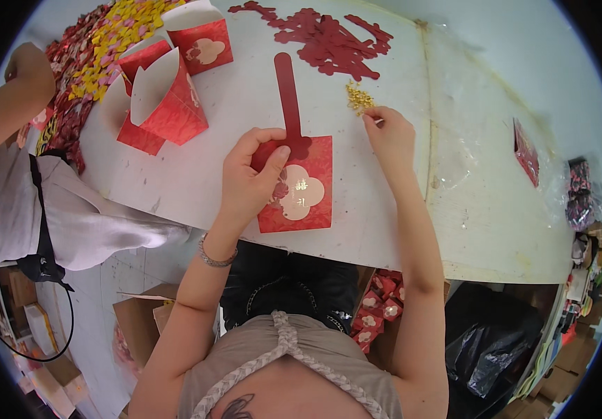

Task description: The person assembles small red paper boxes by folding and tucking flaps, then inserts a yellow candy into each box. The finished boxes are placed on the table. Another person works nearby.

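Note:
My left hand [255, 171] grips a red paper gift box [315, 209] with a pale flower-shaped panel on its front, near the table's front edge. A long dark red paper strip [287, 91] with a flower-shaped end lies against the top of the box and points away from me; my left fingers rest beside that end. My right hand [390, 136] is pinched at the near edge of a small pile of gold metal pieces [359, 96]. What sits between those fingertips, if anything, is too small to tell.
Several open red boxes [172, 101] stand at the left. Dark red strips [329, 42] lie heaped at the back. Yellow and pink wrapped pieces [116, 45] are piled far left, near another person's arm [18, 105]. Clear plastic [458, 140] covers the table's right part.

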Motion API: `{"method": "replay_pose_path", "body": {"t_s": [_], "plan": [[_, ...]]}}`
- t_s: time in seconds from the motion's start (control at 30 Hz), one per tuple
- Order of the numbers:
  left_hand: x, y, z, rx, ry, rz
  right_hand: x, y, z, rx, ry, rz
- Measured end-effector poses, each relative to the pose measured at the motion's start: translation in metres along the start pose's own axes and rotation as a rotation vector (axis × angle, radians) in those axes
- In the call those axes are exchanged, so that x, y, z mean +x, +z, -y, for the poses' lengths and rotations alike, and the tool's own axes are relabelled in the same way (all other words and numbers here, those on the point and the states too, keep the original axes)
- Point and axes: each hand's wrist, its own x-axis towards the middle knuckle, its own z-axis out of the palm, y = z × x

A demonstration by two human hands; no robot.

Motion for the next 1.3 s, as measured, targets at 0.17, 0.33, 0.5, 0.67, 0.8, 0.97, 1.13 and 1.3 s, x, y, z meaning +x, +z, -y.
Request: {"method": "replay_pose_path", "body": {"t_s": [0.17,0.33,0.5,0.67,0.8,0.97,1.13,1.3], "plan": [[-0.006,0.003,-0.003,-0.009,0.024,0.042,-0.065,-0.03,0.073,0.285,-0.387,0.045],[-0.009,0.003,0.005,0.021,0.119,0.065,-0.079,-0.012,0.076,0.28,-0.431,0.023],[-0.01,0.002,0.005,-0.007,0.194,0.109,-0.084,-0.012,0.079,0.336,-0.371,0.056],[-0.012,0.0,0.003,0.043,0.332,0.171,-0.091,-0.013,0.081,0.443,-0.238,0.08],[-0.011,-0.006,0.018,0.206,0.629,0.151,-0.106,-0.016,0.086,0.493,-0.175,0.075],[-0.022,-0.005,0.023,0.144,0.611,0.125,-0.114,-0.018,0.084,0.357,-0.313,0.013],[-0.025,-0.001,0.025,0.124,0.656,0.148,-0.114,-0.02,0.082,0.386,-0.294,0.025],[-0.024,-0.003,0.022,0.145,0.695,0.179,-0.115,-0.021,0.083,0.365,-0.3,0.025]]}}
